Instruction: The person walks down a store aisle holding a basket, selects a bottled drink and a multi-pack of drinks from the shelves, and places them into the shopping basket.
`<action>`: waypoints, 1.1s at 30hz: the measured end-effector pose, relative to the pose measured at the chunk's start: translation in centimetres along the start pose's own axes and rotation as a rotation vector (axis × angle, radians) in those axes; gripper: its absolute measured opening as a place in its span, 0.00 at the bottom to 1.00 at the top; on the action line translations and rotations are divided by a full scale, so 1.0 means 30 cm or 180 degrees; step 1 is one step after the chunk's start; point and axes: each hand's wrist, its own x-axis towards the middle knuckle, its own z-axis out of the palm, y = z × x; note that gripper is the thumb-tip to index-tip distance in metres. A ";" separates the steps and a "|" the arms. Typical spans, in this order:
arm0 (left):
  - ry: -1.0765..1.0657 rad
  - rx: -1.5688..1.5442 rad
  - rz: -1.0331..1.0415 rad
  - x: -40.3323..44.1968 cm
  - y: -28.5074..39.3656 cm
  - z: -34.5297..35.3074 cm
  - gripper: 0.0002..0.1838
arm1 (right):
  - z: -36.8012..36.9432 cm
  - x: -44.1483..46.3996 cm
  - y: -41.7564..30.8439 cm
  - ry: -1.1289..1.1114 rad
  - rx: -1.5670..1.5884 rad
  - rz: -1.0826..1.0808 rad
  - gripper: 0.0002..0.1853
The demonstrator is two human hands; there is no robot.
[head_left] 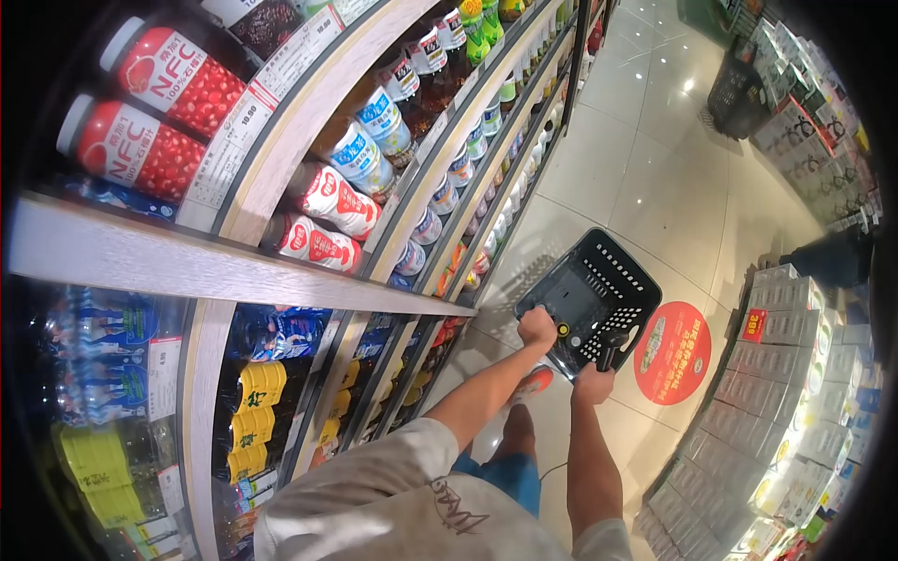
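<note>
Nearest my cam: a light T-shirt (374, 491) w/ dark lettering, then blue shorts (513, 479) and one orange shoe (531, 384). Both hands are closed: L hand (536, 327) on the near-left rim of a black shopping basket (629, 273), R hand (593, 384) round its black handle (612, 348) at the near-right side. Basket's out front of the legs, over the tiles, mouth toward me; small round bits low inside, can't make out what. Just R of it, a red round floor sticker (673, 353). L side, shelving: NFC juice bottles (192, 75) up top w/ price tags, red-and-white-label bottles (318, 239) and blue-label bottles (365, 159) on the next row, yellow-label bottles (254, 428) lower. R side, stacked white cartons (769, 369) w/ a red price sign (754, 324). Farther up the aisle, well apart, I've got another black basket (732, 91) near the R-hand display.
</note>
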 end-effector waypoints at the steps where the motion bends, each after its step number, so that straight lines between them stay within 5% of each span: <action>1: -0.0018 0.0003 -0.0045 0.006 0.012 -0.006 0.05 | 0.006 0.011 0.001 -0.0029 -0.0008 -0.0029 0.22; 8: -0.0340 0.0042 0.0030 0.058 0.089 -0.043 0.04 | 0.017 0.068 -0.063 -0.0084 0.0025 -0.0090 0.21; 33: 0.0152 0.0085 -0.0016 0.227 0.246 -0.073 0.07 | 0.031 0.183 -0.280 -0.0668 0.0266 0.0211 0.21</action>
